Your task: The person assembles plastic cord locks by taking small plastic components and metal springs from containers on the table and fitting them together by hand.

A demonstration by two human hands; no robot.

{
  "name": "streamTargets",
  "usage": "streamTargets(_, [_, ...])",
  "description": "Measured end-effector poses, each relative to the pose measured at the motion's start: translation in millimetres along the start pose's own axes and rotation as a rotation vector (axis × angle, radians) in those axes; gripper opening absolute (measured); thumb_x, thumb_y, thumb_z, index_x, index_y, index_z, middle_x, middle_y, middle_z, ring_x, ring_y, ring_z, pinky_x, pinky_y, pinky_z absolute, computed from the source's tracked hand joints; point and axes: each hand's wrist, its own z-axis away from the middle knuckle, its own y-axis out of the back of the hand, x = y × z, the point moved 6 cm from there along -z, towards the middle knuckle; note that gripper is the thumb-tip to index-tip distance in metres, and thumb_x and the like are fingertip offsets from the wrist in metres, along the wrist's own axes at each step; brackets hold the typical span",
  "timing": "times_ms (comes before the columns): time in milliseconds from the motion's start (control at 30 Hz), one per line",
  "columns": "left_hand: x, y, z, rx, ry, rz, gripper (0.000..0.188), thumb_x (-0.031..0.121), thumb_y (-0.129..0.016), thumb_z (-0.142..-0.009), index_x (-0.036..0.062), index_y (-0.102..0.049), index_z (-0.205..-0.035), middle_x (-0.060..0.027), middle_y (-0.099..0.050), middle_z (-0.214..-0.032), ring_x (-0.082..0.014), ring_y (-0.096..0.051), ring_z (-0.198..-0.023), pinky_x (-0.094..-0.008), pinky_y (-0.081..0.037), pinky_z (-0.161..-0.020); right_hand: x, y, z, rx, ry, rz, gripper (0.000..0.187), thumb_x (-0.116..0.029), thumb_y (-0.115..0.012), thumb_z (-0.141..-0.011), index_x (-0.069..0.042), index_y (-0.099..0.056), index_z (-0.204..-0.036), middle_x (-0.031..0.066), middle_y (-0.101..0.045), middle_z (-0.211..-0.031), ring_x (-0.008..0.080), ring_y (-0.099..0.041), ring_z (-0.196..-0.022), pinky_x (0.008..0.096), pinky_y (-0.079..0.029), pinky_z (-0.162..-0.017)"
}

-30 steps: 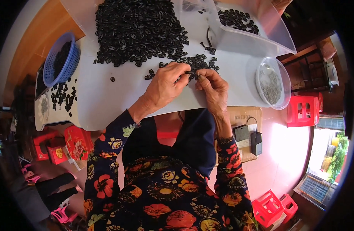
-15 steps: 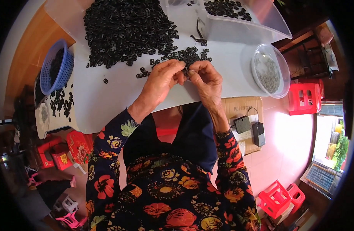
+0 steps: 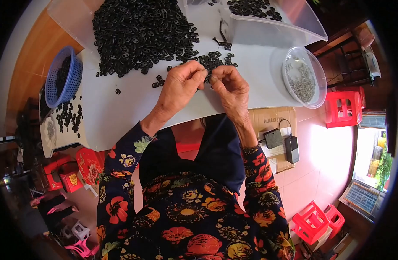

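Observation:
Both my hands meet near the table's front edge with fingertips almost touching. My left hand (image 3: pixel 178 84) is closed in a pinch, thumb against curled fingers. My right hand (image 3: pixel 231 89) pinches too, its thumb and forefinger close to the left fingertips. Something small and dark shows between them, too little visible to name. Just beyond the fingers lies a loose cluster of small black oval pieces with two holes (image 3: pixel 214 60). Behind it to the left rises a large heap of the same black pieces (image 3: pixel 140 34). A round clear tub (image 3: pixel 320 93) of small silvery metal parts stands at the right.
A clear plastic bin (image 3: pixel 268 34) with more black pieces stands at the back right. Thin black tools (image 3: pixel 221 31) lie beside it. At the left is a blue basket (image 3: pixel 73 82). Cardboard (image 3: pixel 268 117) carrying black devices and red stools (image 3: pixel 310 223) are on the floor at right.
My left fingers have curled in tighter, and the left hand has drawn slightly away from the right fingertips. The right hand stays nearly in place. The whole view has shifted a little.

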Motion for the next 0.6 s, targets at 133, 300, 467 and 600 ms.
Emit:
streamTargets(133, [2.2,-1.2,-2.1,-0.086,0.023,-0.107,0.019,0.018,-0.052,-0.093,0.0012,-0.058,-0.087,0.0004,-0.056,-0.067,-0.0065,-0.051,-0.064,-0.0224,-0.042,-0.061,-1.2,-0.2,0.2,0.008,-0.025,0.08,0.026,0.006,-0.056,-0.085,0.001,-0.06,-0.11,-0.0026,-0.057,-0.086,0.0047,-0.052,-0.079,0.0195,-0.044,-0.074])
streamTargets(300, [-1.0,-7.3,-3.0,-0.084,-0.009,-0.098,0.024,0.022,-0.049,-0.095,0.0011,-0.056,-0.086,-0.0004,-0.055,-0.066,-0.0073,-0.05,-0.063,-0.0229,-0.042,-0.06,0.0,2.6,2.3,0.045,-0.03,0.109,0.026,0.005,-0.056,-0.085,0.002,-0.06,-0.111,-0.0023,-0.057,-0.085,0.0048,-0.052,-0.079,0.0194,-0.044,-0.075])
streamTargets(467, [5.0,-11.7,0.0,-0.05,-0.114,-0.156,0.033,0.028,-0.043,-0.097,0.0,-0.053,-0.084,-0.0042,-0.052,-0.058,-0.0123,-0.045,-0.051,-0.0284,-0.039,-0.05,-1.2,3.7,1.4,0.051,0.011,0.104,0.025,0.005,-0.056,-0.085,0.003,-0.06,-0.11,-0.0008,-0.059,-0.085,0.006,-0.054,-0.08,0.0205,-0.045,-0.075])
streamTargets(600, [0.5,-9.7,-2.7,-0.062,-0.061,-0.122,0.033,0.028,-0.044,-0.097,-0.0008,-0.053,-0.085,-0.005,-0.051,-0.058,-0.0123,-0.048,-0.051,-0.0283,-0.04,-0.05,-5.0,-4.5,-0.6,-0.011,0.018,0.022,0.028,0.007,-0.06,-0.083,0.004,-0.057,-0.111,0.0022,-0.06,-0.084,0.008,-0.056,-0.077,0.0228,-0.047,-0.074])
